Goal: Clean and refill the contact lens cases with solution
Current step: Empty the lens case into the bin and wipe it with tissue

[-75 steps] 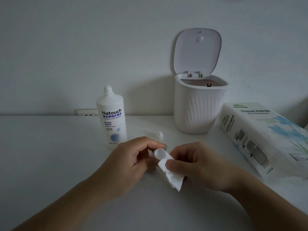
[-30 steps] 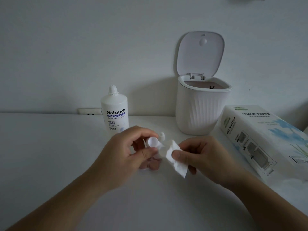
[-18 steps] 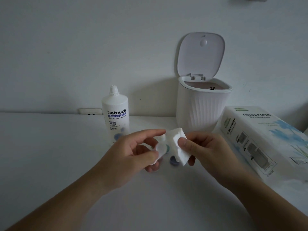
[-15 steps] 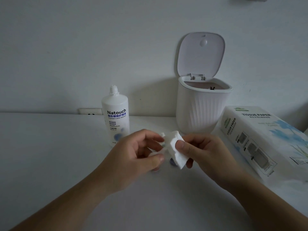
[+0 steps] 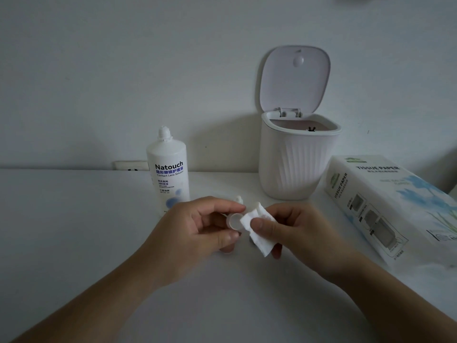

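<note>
My left hand (image 5: 197, 231) pinches a small white contact lens case (image 5: 234, 221) between thumb and fingers, its round open well facing me. My right hand (image 5: 294, 231) holds a folded white tissue (image 5: 259, 229) with the thumb on top, its edge touching the right side of the case. Behind my left hand stands the white Natouch contact lens solution bottle (image 5: 168, 169) with no cap on its nozzle. A small white cap (image 5: 238, 199) shows just behind my fingertips. The rest of the case is hidden by my fingers.
A white ribbed desktop bin (image 5: 296, 159) with its lid flipped up stands at the back, right of the bottle. A tissue paper box (image 5: 385, 201) lies at the right. A wall socket (image 5: 131, 165) sits low on the wall behind the white table (image 5: 74, 231).
The tissue has come off the top of the case and now sits at its right side, so the open well shows again. Both hands have shifted slightly lower.
</note>
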{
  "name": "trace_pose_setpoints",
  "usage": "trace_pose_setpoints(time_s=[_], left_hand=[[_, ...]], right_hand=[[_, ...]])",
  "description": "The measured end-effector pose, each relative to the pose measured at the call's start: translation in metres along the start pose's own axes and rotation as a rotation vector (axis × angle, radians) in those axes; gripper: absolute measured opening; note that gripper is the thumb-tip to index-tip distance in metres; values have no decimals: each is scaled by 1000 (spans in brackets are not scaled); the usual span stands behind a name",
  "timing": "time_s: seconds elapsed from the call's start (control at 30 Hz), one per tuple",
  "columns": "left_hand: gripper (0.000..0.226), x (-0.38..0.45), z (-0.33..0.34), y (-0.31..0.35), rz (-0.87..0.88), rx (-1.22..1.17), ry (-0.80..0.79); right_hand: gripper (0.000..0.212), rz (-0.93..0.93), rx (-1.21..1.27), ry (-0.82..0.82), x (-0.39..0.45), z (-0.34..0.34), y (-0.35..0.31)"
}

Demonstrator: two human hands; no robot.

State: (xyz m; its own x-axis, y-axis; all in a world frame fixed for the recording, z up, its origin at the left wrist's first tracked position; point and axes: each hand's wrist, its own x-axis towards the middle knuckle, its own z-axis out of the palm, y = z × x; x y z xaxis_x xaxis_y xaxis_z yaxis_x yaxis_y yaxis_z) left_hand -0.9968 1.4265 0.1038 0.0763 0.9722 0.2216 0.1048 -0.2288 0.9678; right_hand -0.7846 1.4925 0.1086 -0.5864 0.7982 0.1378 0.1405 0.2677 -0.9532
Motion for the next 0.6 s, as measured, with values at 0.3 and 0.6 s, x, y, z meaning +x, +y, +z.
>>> trace_pose_setpoints(time_s=[0.3, 0.6], left_hand=[[41, -1, 2, 0, 303, 508, 79], [21, -5, 12, -1, 342, 428, 145]], right_hand=[[23, 47, 9, -157, -2, 6, 0], [40, -43, 97, -59, 1, 6, 4]])
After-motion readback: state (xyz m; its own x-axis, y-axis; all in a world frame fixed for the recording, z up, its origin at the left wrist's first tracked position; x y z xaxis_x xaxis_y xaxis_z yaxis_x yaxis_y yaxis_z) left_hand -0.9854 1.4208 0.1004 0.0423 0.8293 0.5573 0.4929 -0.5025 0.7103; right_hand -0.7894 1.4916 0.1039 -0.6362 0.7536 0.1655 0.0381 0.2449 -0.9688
